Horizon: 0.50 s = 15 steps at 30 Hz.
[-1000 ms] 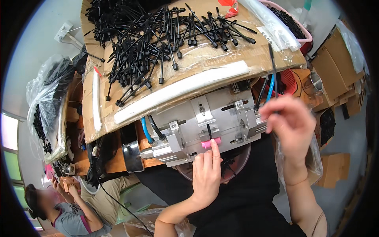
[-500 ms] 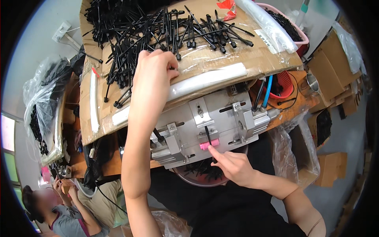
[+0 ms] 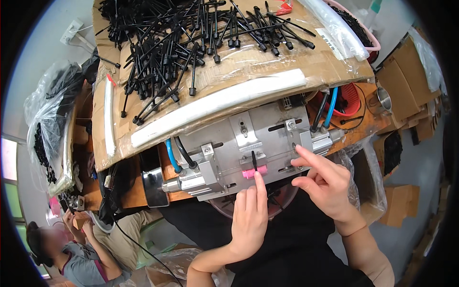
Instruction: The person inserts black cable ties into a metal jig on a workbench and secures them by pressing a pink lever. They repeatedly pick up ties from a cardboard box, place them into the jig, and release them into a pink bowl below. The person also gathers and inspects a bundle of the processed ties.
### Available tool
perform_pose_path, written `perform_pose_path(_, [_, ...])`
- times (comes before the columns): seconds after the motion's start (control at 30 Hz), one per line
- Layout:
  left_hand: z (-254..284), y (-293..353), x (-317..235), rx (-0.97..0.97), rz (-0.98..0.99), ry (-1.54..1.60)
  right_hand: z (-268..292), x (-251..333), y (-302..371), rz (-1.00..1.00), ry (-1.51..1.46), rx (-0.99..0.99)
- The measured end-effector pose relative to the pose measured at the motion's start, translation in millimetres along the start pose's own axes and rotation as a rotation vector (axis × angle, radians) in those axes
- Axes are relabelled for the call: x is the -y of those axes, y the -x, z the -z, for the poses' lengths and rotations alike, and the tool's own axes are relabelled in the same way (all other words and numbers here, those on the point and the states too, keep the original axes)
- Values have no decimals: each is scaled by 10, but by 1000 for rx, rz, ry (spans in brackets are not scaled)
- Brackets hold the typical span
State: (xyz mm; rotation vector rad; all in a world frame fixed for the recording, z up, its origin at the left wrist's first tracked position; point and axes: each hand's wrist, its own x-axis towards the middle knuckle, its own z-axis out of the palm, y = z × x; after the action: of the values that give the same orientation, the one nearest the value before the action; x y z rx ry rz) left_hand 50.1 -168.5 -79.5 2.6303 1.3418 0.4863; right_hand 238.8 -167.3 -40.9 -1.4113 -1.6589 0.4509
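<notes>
My left hand [image 3: 250,215] points upward, its index fingertip at the pink block [image 3: 255,172] on the metal fixture [image 3: 277,152]. The other fingers are bent and nothing shows in them. A short black rod-like piece [image 3: 254,159] stands across the block, just above that fingertip. To the right, my right hand [image 3: 325,181] hovers in front of the fixture's right cylinder [image 3: 320,142], thumb and fingers apart and holding nothing I can see.
Black rod-shaped parts with thick ends [image 3: 167,62] pile on a cardboard sheet [image 3: 330,71] beyond the fixture. Below its front edge is a tub [image 3: 222,208] of black pieces. A red basket [image 3: 354,99] stands far right; another person [image 3: 91,260] sits at lower left.
My left hand has come from the pile of black parts down to the pink block. The right hand has left the block, moving right and up, its fingers spreading.
</notes>
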Motion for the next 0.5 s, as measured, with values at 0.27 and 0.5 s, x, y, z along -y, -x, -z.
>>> perform_pose_path(0.27, [28,-122,-10,46,28,47,104,27,-63,26,-31,-44])
perform_pose_path(0.5, [796,-1109,524,-361,47,-49,191,-177,-1371,392,495,-297])
